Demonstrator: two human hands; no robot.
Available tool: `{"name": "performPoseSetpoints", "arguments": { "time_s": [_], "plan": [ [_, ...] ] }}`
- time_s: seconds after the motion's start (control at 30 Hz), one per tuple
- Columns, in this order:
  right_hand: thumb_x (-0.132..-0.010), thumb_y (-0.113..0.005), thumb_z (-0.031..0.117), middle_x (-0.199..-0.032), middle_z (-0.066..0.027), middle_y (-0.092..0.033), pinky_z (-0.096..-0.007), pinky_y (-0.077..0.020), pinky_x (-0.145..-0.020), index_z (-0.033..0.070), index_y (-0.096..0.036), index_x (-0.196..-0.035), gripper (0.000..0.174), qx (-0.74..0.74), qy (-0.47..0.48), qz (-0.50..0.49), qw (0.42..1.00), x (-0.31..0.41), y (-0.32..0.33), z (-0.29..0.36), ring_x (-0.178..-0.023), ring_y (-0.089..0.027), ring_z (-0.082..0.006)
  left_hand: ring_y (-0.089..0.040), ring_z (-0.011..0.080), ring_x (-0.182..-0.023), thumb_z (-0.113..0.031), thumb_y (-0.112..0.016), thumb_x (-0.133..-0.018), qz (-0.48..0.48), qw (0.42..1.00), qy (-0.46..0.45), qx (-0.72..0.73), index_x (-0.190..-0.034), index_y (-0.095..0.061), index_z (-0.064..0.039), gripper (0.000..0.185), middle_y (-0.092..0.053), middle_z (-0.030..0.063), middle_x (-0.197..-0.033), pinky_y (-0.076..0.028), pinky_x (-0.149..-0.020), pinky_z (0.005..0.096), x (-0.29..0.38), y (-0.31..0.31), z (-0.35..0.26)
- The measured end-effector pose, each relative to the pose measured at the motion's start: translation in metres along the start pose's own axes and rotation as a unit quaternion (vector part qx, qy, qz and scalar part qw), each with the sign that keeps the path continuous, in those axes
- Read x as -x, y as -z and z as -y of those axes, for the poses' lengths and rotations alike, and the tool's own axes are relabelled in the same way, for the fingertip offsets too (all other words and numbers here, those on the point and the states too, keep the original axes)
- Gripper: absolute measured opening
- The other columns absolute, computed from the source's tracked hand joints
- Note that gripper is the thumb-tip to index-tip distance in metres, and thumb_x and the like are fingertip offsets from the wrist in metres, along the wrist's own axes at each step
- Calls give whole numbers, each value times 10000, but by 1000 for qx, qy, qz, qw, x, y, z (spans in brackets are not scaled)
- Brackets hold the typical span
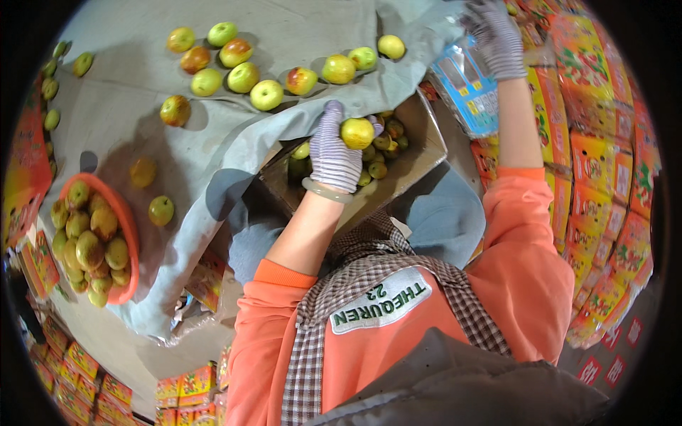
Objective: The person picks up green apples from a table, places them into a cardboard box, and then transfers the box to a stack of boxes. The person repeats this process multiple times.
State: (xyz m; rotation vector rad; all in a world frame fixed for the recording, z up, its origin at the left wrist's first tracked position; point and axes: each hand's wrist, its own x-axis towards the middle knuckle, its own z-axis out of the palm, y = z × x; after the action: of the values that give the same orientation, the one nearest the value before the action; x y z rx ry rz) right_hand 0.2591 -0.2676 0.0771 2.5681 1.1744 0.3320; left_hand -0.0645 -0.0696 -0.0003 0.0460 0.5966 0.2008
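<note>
My left hand (337,149), in a striped knit glove, grips a yellow-green jujube-like fruit (357,133) above an open cardboard box (426,144). More such fruits (378,170) lie inside the box, partly hidden by the hand. My right hand (494,40), gloved alike, reaches to the upper right, over the far end of a blue keypad panel (471,101) under clear plastic, apparently an electronic scale. Its fingertips are blurred, so their grip cannot be told. Loose green and reddish fruits (266,95) lie on the grey-blue cloth (256,138) beyond the box.
An orange plastic basket (133,250) heaped with brownish-green fruits stands at the left. Stacked red and yellow printed cartons (591,160) line the right side. Other cartons (194,386) lie at the lower left. More fruits (51,120) sit along the cloth's far left edge.
</note>
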Motion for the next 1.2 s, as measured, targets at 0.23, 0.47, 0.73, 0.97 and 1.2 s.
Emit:
{"name": "performPoseSetpoints", "arguments": {
  "time_s": [0.23,0.47,0.73,0.97,1.2],
  "plan": [
    [-867,-613,276,-1162,-137,-584,-330,-443,-924,67,-578,-1154,357,-419,129,-21,899,-52,13,245,-1082,-569,-234,-617,207,-705,-251,-577,-890,-30,998,-21,-45,-921,-586,-19,234,-622,87,-847,-539,-645,341,-2,4,3],
    [-824,-550,203,-1009,-142,-589,-404,-481,-796,123,-606,-973,178,-329,234,-18,915,-94,62,344,-912,-578,-331,-585,154,-698,-270,-567,-892,-21,995,-61,-79,-894,-607,-29,244,-619,71,-839,-485,-648,292,-5,10,6],
    [-723,-624,112,-971,-157,-619,-373,-473,-805,115,-538,-1153,439,-412,220,111,877,-120,53,305,-909,-601,-300,-607,205,-627,-282,-544,-907,-10,997,-4,-73,-903,-574,-28,256,-604,84,-785,-521,-538,330,7,-2,-7],
    [-743,-709,86,-1119,-103,-582,-360,-509,-820,65,-461,-1254,568,-928,7,104,357,-44,65,258,-960,-598,-243,-599,247,-583,-303,-525,-927,-26,999,25,-20,-916,-564,-25,280,-611,127,-760,-528,-519,373,3,0,-11],
    [-797,-687,108,-1306,-173,-463,-414,-430,-966,77,-529,-1210,444,-803,172,184,541,11,63,216,-1165,-503,-285,-624,313,-719,-491,-427,-925,98,993,55,-21,-1121,-509,-26,511,-616,192,-918,-548,-600,437,5,5,-15]
  ]
}}
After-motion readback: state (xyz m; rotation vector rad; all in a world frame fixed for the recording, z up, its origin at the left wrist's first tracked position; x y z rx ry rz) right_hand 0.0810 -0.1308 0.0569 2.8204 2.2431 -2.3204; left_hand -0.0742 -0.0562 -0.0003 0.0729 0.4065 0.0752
